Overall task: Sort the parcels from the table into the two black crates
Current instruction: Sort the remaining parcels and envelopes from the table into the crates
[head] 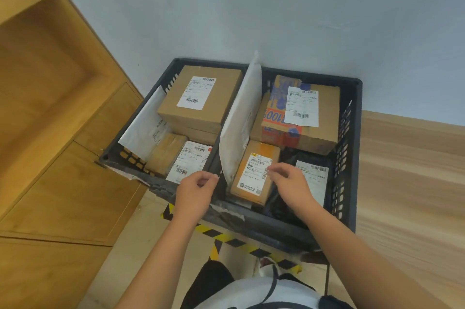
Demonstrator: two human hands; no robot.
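Observation:
Two black crates stand side by side on the floor against the wall: the left crate [118, 150] and the right crate [348, 157]. A white flat mailer [241, 117] stands on edge between them. The left crate holds a brown box [201, 95], a smaller brown box [166, 154], a white bag [144, 125] and a labelled parcel [190, 161]. The right crate holds a printed carton [299, 117], a small orange-brown box [255, 173] and a black bag with a label [313, 178]. My left hand [195, 190] hovers at the mailer's near edge, fingers loosely curled. My right hand [289, 183] hangs over the small box, holding nothing.
A wooden cabinet [50, 120] runs along the left. A wooden table top [412, 183] lies to the right of the crates. Yellow-black hazard tape [226, 235] marks the floor in front of the crates, near my legs.

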